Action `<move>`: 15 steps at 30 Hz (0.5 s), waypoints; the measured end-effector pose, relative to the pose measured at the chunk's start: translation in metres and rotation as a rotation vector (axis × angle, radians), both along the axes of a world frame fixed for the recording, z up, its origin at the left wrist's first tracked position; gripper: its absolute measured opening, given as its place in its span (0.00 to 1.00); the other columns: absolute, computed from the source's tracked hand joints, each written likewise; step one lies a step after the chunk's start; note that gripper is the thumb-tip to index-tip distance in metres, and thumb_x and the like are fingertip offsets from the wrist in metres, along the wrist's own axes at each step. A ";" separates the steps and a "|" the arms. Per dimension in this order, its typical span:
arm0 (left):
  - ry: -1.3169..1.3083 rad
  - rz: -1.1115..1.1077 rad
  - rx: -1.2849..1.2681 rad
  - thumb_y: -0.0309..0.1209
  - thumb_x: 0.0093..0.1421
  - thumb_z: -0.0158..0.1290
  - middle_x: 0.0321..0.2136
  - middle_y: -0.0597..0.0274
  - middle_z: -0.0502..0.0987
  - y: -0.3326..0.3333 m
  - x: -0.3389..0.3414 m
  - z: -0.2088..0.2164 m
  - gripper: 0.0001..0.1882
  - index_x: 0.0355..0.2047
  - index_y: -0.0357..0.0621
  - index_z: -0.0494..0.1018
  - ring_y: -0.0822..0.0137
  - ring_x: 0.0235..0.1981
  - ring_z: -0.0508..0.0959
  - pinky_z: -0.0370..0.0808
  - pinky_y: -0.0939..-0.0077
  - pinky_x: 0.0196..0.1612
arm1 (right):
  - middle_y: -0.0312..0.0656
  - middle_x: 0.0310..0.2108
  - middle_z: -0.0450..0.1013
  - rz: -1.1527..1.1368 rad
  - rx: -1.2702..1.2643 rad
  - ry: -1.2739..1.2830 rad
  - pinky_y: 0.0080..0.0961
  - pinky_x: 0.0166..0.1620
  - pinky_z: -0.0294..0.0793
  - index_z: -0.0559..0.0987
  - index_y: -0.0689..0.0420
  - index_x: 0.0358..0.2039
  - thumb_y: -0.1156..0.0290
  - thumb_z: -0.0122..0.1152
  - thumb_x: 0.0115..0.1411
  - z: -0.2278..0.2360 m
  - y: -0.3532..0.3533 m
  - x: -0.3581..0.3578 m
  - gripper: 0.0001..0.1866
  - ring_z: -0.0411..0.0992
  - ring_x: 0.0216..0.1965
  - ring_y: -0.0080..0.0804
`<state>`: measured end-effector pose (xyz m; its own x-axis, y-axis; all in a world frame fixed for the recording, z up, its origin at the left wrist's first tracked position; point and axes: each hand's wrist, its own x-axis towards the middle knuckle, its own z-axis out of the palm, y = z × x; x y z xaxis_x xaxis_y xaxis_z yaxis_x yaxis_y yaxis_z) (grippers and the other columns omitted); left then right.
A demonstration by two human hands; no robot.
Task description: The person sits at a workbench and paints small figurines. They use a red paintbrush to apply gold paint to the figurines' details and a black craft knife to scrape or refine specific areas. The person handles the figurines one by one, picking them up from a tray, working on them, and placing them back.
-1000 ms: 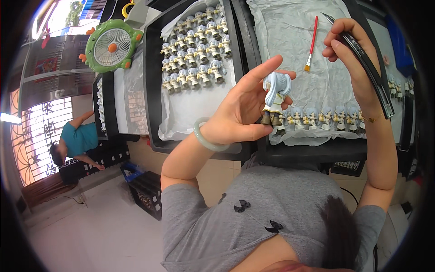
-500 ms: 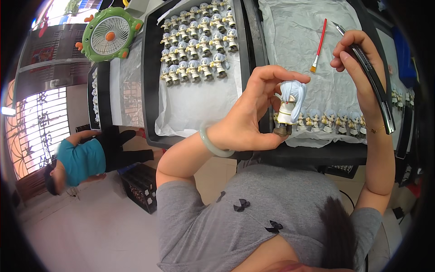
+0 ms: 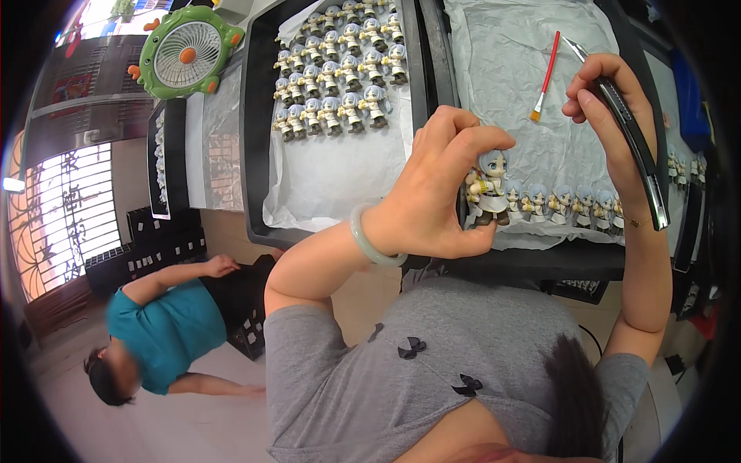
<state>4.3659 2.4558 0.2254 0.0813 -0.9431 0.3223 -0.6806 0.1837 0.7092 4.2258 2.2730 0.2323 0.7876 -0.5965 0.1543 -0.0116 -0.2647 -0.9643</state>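
Note:
My left hand [image 3: 436, 189] pinches a small figurine [image 3: 492, 193] with pale blue hair and a white outfit, thumb under its feet and index finger at its head. The figurine stands upright, its front showing. In my closed right hand [image 3: 617, 116] is a slim utility knife [image 3: 634, 131] with a black and silver handle, its pointed tip angled away from me. The knife is apart from the figurine. Just beyond the left hand, a row of similar figurines [image 3: 561, 202] lies along the near edge of a paper-lined tray [image 3: 494, 69].
A brush [image 3: 549, 69] with a red handle lies on that tray's paper. To the left, a black tray [image 3: 256, 154] holds several rows of figurines [image 3: 332, 77]. A green fan [image 3: 187, 55] stands farther left. A person in a teal shirt [image 3: 174, 328] is on the left side.
My left hand has turned the figurine from its side toward its front. The knife has hardly moved. The person in teal has come nearer and moved right.

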 end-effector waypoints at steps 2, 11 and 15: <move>-0.020 0.016 0.014 0.29 0.28 0.56 0.35 0.55 0.61 0.000 -0.001 0.001 0.36 0.43 0.37 0.63 0.59 0.37 0.61 0.62 0.72 0.40 | 0.36 0.28 0.67 0.006 -0.010 0.004 0.15 0.34 0.67 0.68 0.59 0.36 0.74 0.47 0.55 0.000 0.000 0.000 0.08 0.69 0.29 0.19; -0.178 0.046 0.058 0.41 0.28 0.58 0.27 0.58 0.62 0.000 0.000 0.005 0.34 0.39 0.40 0.65 0.60 0.30 0.63 0.57 0.72 0.35 | 0.36 0.28 0.67 0.030 -0.023 -0.010 0.15 0.34 0.67 0.68 0.59 0.36 0.73 0.48 0.56 -0.003 -0.001 0.000 0.07 0.68 0.30 0.19; -0.204 0.041 0.115 0.45 0.28 0.58 0.26 0.60 0.63 0.000 0.000 0.003 0.33 0.35 0.42 0.66 0.61 0.29 0.62 0.55 0.72 0.33 | 0.35 0.29 0.67 0.039 -0.020 -0.019 0.15 0.34 0.67 0.68 0.59 0.36 0.73 0.47 0.56 -0.004 -0.002 -0.001 0.08 0.68 0.30 0.19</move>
<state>4.3657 2.4561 0.2284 0.0640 -0.9718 0.2268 -0.8172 0.0794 0.5708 4.2253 2.2714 0.2280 0.8069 -0.5623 0.1812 0.0177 -0.2836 -0.9588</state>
